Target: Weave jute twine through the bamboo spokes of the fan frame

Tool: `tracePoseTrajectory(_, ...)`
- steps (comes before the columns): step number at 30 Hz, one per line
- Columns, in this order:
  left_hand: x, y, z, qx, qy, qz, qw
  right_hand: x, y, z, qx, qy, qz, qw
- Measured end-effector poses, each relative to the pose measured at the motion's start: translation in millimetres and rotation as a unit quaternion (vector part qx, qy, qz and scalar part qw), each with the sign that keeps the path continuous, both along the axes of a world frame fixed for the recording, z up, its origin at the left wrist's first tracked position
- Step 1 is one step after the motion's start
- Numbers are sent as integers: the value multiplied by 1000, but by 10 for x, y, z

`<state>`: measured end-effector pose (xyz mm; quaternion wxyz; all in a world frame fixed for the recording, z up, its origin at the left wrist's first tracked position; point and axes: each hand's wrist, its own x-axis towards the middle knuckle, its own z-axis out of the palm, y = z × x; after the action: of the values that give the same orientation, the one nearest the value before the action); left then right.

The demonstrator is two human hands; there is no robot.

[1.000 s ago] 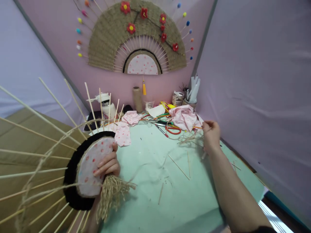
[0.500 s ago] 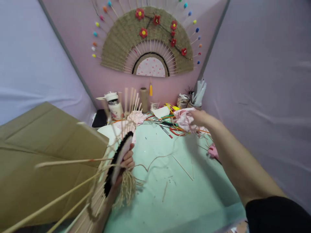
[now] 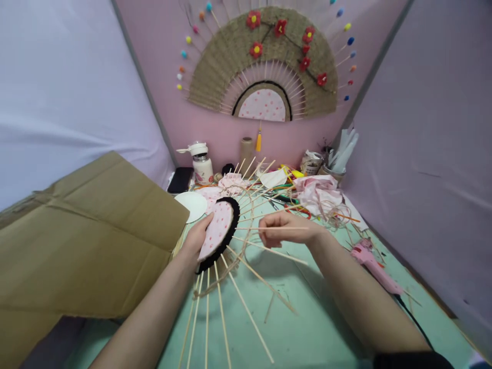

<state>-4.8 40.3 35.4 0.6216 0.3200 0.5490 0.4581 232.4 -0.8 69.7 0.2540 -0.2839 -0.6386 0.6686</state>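
My left hand (image 3: 199, 237) grips the straight edge of an unfinished fan (image 3: 217, 231), its thumb on the front. The half-round base has pink dotted cloth and a fuzzy black rim. Thin wooden sticks (image 3: 246, 303) spread out from the rim. Twine (image 3: 251, 212) runs in an arc across them, a short way outside the rim. To the right of the fan, my right hand (image 3: 280, 229) is closed, fingers curled together beside the twine, with a stick crossing in front. Whatever its fingertips hold is hidden.
A cardboard sheet (image 3: 115, 230) leans at left. Behind are a phone (image 3: 180, 180), bottle (image 3: 202, 169), white disc (image 3: 192, 206) and crumpled pink cloth (image 3: 319, 192). A corded pink glue gun (image 3: 374, 264) lies right. A finished fan (image 3: 215, 66) hangs on the back wall.
The fan has turned from nearly edge-on to show its dotted face, sticks now pointing right and down. My right hand has come from the pink cloth to beside the sticks. The view has shifted left.
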Motion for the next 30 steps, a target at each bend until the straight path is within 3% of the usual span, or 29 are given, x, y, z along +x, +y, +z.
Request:
tracePoseTrajectory(5,-41,41,-117,68,50,8,996,336,185,-158,-89,74,-28,993)
tracePoseTrajectory(9,-74,-10,-185,83,55,9,995,370,208,-211,-110,68,-46,990)
tracePoseTrajectory(14,-121,-5,-151,77,48,36,995,441,264,-247,-130,42,-94,986)
tracePoseTrajectory(23,-149,40,-138,56,49,87,993,862,153,-18,-39,1,-197,980)
tracePoseTrajectory(30,-120,13,-88,50,59,70,995,841,104,60,10,46,-242,969)
